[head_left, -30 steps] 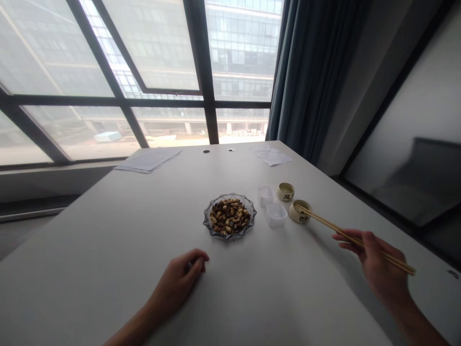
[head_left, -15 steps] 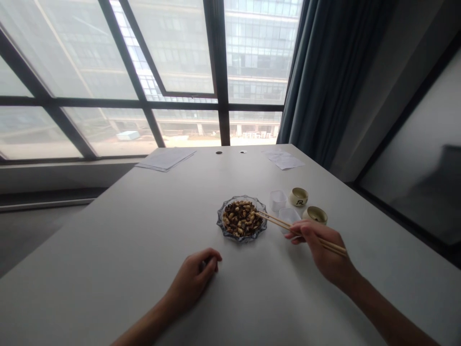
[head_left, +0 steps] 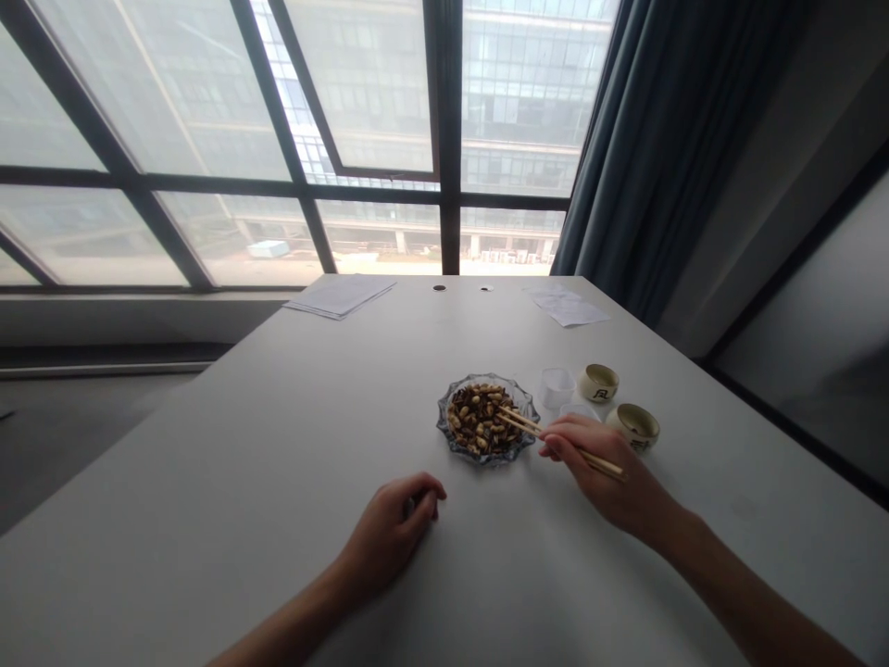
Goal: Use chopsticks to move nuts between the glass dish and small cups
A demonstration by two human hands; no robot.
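Note:
My right hand (head_left: 601,463) grips a pair of wooden chopsticks (head_left: 522,424), their tips among the mixed nuts and seeds (head_left: 479,419). These fill much of a scalloped glass dish (head_left: 444,435) on the white table. Whether the tips pinch a piece is too small to make out. My left hand (head_left: 395,523) rests on the table in front of the dish, its fingers curled loosely with nothing visible in them. Right of the dish stands a clear plastic cup (head_left: 557,387); a second clear cup (head_left: 582,411) is partly hidden behind my right hand.
Two cream-coloured bowls with dark characters, one farther bowl (head_left: 598,383) and one nearer bowl (head_left: 635,426), stand at the right. Paper sheets (head_left: 340,296) lie at the far left, and another sheet (head_left: 568,306) at the far right. A window and a dark curtain (head_left: 653,167) are beyond the table.
My right hand has moved left, closer to the dish, and the chopstick tips reach farther into the nuts. The view has turned slightly left. My left hand stays curled on the table.

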